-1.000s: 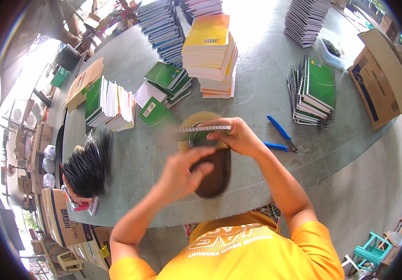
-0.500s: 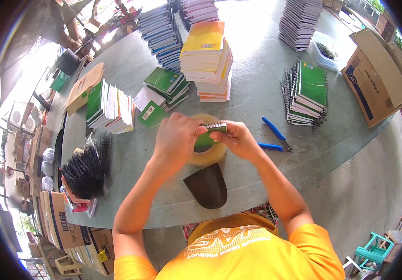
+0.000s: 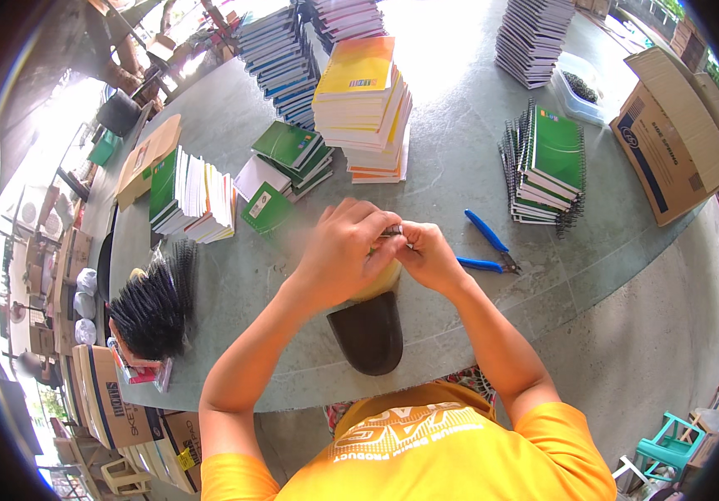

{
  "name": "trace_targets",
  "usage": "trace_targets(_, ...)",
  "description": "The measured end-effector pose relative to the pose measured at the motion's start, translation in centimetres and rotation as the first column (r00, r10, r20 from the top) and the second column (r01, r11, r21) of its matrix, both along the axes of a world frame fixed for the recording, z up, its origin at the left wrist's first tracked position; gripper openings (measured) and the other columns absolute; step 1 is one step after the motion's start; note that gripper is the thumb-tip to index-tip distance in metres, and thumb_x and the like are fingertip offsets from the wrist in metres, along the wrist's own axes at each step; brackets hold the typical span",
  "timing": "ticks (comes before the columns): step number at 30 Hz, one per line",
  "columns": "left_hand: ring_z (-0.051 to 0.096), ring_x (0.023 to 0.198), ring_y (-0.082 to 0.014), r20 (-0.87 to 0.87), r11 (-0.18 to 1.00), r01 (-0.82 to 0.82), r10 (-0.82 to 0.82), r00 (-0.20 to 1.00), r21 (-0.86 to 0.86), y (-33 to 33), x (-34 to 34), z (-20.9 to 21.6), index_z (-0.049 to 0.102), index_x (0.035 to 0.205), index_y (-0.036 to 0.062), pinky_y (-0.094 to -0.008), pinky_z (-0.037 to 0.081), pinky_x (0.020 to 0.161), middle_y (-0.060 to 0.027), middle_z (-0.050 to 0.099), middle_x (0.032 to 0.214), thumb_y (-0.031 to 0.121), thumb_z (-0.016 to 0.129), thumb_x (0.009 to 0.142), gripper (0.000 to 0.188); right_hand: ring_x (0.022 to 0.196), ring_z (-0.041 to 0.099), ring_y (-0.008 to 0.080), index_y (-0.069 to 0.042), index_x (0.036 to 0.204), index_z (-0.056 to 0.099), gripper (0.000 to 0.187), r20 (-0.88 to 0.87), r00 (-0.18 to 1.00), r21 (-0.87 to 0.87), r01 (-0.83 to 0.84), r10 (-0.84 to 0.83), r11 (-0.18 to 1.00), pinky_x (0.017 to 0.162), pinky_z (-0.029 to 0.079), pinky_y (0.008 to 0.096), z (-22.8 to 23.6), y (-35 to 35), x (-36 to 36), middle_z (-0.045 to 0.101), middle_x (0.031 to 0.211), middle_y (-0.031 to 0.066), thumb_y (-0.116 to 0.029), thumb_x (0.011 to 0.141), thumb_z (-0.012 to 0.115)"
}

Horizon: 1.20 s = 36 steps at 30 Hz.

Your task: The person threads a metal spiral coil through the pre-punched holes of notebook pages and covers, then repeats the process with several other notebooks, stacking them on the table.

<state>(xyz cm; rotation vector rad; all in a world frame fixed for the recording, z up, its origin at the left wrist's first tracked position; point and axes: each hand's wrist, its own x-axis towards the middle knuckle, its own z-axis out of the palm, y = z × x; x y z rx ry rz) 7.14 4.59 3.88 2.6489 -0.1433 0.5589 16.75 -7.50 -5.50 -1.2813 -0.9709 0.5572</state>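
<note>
Both hands meet over the near middle of the table. My left hand [image 3: 338,255] is closed around a small spiral notebook [image 3: 393,230], most of which the fingers hide; only a bit of its coiled edge shows. My right hand [image 3: 432,260] pinches the same edge from the other side. Beneath the hands lies a yellowish ring-shaped roll [image 3: 376,285], largely covered. A dark brown rounded piece [image 3: 369,336] rests just in front of it. Blue-handled cutting pliers [image 3: 484,229] lie spread to the right of my right hand.
Green spiral notebooks [image 3: 558,154] are stacked at right, beside a cardboard box [image 3: 647,159] and a clear tub [image 3: 572,98]. Tall yellow-topped stacks [image 3: 359,67] stand ahead. Green booklets [image 3: 282,144] and a standing row of booklets [image 3: 184,196] are left; black plastic coils [image 3: 151,301] lie nearer.
The notebook was visible with its coil row facing up; now the fingers cover most of it. My left hand has shifted right along the coil, closer to my right hand.
</note>
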Motion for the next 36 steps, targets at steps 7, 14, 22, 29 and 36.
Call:
trace_targets(7, 0.059, 0.082, -0.0289, -0.027, 0.99, 0.067, -0.071, 0.997, -0.122, -0.1, 0.2, 0.3, 0.063, 0.091, 0.002, -0.0366, 0.05, 0.072, -0.0129, 0.061, 0.085, 0.002, 0.06, 0.073, 0.018, 0.07, 0.046, 0.0029, 0.001, 0.101, 0.061, 0.018, -0.004, 1.0, 0.025, 0.03, -0.03, 0.999, 0.064, 0.046, 0.0241, -0.2, 0.3, -0.4, 0.062, 0.073, 0.005, -0.002, 0.084, 0.054)
trace_targets(14, 0.058, 0.08, -0.0297, 0.021, 0.996, -0.016, 0.018, 1.0, -0.09, -0.6, 0.4, -0.4, 0.063, 0.085, 0.0041, -0.0366, 0.048, 0.068, -0.0111, 0.059, 0.082, 0.001, 0.062, 0.071, 0.014, 0.063, 0.058, 0.0145, -0.001, 0.095, 0.06, 0.014, 0.116, 0.984, 0.041, 0.132, -0.136, 0.99, 0.06, 0.046, 0.0298, -1.1, 0.3, -0.2, 0.06, 0.071, 0.0152, -0.003, 0.082, 0.056)
trace_targets(22, 0.059, 0.08, -0.0269, 0.099, 0.982, -0.19, 0.189, 0.977, 0.002, -0.8, 0.2, -0.1, 0.065, 0.088, 0.0053, -0.0379, 0.046, 0.069, -0.0085, 0.061, 0.088, 0.011, 0.072, 0.07, 0.021, 0.069, 0.06, 0.0163, -0.002, 0.1, 0.061, 0.018, 0.121, 0.988, 0.046, 0.096, -0.1, 0.994, 0.066, 0.048, 0.0277, 1.2, -0.2, 0.1, 0.064, 0.078, 0.0109, -0.001, 0.082, 0.059)
trace_targets(29, 0.06, 0.081, -0.0221, -0.19, 0.958, -0.154, 0.109, 0.976, -0.244, 1.4, -2.6, 0.2, 0.062, 0.103, 0.0054, -0.034, 0.046, 0.075, -0.0115, 0.062, 0.092, 0.017, 0.073, 0.074, 0.033, 0.074, 0.055, 0.0078, 0.0, 0.095, 0.062, 0.012, 0.084, 0.984, 0.042, 0.154, -0.157, 0.987, 0.07, 0.047, 0.0247, 5.9, -2.8, 0.8, 0.065, 0.08, 0.0026, 0.0, 0.083, 0.062)
trace_targets(36, 0.061, 0.078, -0.0301, 0.389, 0.223, 0.475, -0.338, 0.857, -0.851, -8.3, -8.1, 10.2, 0.067, 0.091, 0.005, -0.0404, 0.049, 0.074, -0.0158, 0.061, 0.094, 0.008, 0.069, 0.073, 0.019, 0.094, 0.065, 0.0245, -0.004, 0.102, 0.066, 0.021, 0.419, 0.264, 0.453, 0.768, -0.868, 0.453, 0.084, 0.05, 0.0314, 13.7, -11.2, 6.0, 0.067, 0.102, 0.0143, -0.003, 0.082, 0.061)
